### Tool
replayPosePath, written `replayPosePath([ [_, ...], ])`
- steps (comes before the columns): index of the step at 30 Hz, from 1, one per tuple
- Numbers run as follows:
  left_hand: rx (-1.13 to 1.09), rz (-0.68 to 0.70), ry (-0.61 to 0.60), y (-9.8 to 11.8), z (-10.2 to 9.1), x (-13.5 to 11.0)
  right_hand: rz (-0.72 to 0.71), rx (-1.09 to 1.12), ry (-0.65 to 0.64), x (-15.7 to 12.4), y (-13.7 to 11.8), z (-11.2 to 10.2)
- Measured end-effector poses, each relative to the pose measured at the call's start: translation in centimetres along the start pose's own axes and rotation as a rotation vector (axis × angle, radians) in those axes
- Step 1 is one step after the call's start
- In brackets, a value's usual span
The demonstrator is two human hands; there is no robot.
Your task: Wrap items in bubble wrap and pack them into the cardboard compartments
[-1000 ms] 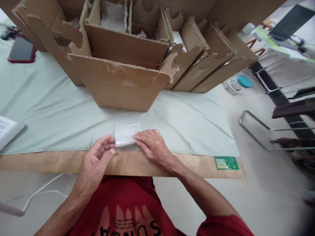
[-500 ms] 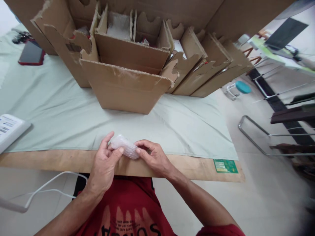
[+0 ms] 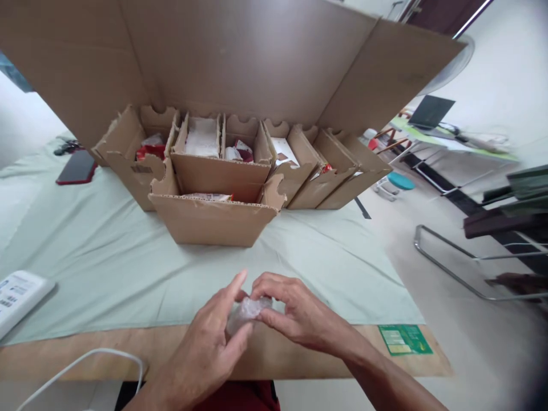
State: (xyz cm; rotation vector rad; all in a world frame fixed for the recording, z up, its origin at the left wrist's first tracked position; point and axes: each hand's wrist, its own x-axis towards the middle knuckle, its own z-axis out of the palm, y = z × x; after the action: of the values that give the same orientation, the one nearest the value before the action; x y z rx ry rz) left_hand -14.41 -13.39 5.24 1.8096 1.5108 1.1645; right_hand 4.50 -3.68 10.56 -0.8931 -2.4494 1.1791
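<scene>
A small bundle of bubble wrap is held between my two hands above the table's front edge. My left hand cups it from the left, thumb along its near side and fingers behind it. On the other side my right hand pinches the bundle's right end between thumb and fingers. What lies inside the wrap cannot be made out. Beyond my hands stands an open cardboard box with a packet inside.
Behind are several narrow cardboard bins holding small goods, backed by a tall cardboard panel. A phone lies at the left, a white device nearer. A green card is at the right front edge of the table.
My view has tilted up, showing more of the bins. The bundle has turned in my hands, which are closer together, and my right hand now grips over its end.
</scene>
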Motion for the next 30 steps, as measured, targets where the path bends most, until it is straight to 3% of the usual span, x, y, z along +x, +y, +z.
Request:
replayPosePath([
  [4,0.222,0.161,0.261,0.7,-2.9,4.5,0.000,-0.009,0.069,-0.3,-0.2,-4.8],
  [7,0.352,0.146,0.436,0.8,-4.5,8.3,-0.099,-0.001,0.308,0.2,-0.9,-8.8],
  [11,0.440,0.105,0.450,0.4,-4.9,10.9,-0.253,0.004,0.762,2.5,-1.8,-12.5],
  [13,0.460,0.123,0.461,0.2,-4.7,10.8,-0.325,-0.105,0.838,4.2,-2.1,-13.5],
  [15,0.492,0.142,0.472,0.0,-4.4,10.2,-0.358,-0.278,0.713,6.2,-2.2,-14.2],
  [18,0.523,0.152,0.461,-0.3,-4.2,9.1,-0.346,-0.615,0.332,9.6,-2.0,-14.1],
  [20,0.526,0.143,0.460,-0.4,-4.2,8.8,-0.300,-0.837,0.152,12.1,-1.7,-13.4],
  [26,0.480,0.129,0.477,-0.3,-4.2,9.6,-0.088,-1.107,-0.147,18.1,-1.5,-10.4],
  [30,0.441,0.122,0.487,-0.3,-4.3,10.2,-0.064,-1.150,-0.176,19.4,-1.0,-9.1],
])
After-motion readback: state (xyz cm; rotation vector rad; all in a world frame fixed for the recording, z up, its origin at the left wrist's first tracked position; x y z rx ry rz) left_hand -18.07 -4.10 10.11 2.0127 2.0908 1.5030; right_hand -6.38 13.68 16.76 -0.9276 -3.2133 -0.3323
